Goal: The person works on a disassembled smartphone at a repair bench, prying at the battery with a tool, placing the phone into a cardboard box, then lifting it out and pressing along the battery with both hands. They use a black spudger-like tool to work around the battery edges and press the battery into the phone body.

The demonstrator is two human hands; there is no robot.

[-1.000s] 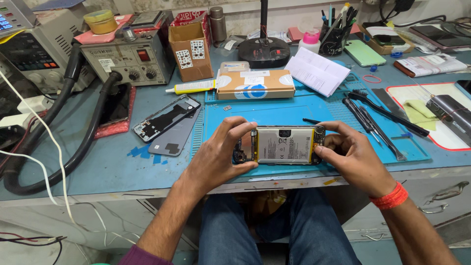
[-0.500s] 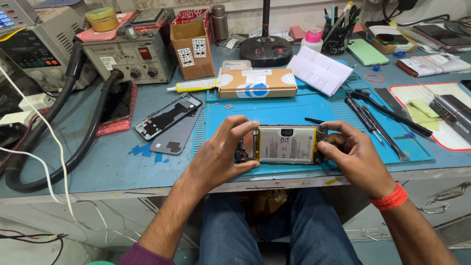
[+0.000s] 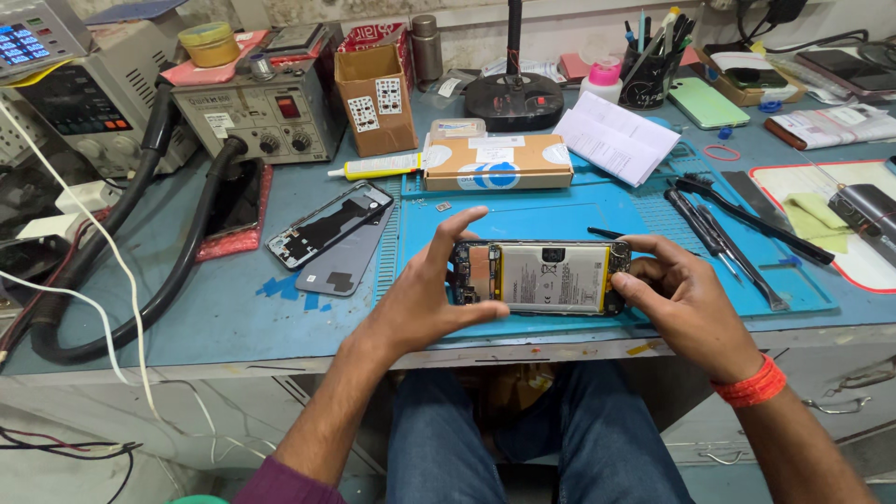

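Fingers [image 3: 457, 245] of the left hand [image 3: 425, 299] are clamped on the left end of an opened phone [image 3: 541, 277]: thumb along its near edge, the other fingertips arched over its far edge. The right hand [image 3: 686, 303] grips the phone's right end in the same way, its fingers closed around the corner. A red band sits on that wrist.

The phone lies lengthwise, back cover removed, with its pale battery and circuit board facing up. It is held just above the near edge of the blue work mat [image 3: 560, 215], which lies on the table [image 3: 233, 317].

Positions relative to the mat:
- On its far edge: a flat cardboard box [image 3: 497, 161].
- On its right part: a row of dark hand tools [image 3: 723, 219].
- Just off its left edge: a detached phone frame [image 3: 329, 224] resting partly on a grey back cover [image 3: 338, 271].
- Beyond its far left corner: a small open carton [image 3: 376, 98] and a grey bench instrument [image 3: 257, 117].
- Well to the left: a thick black hose [image 3: 177, 271].
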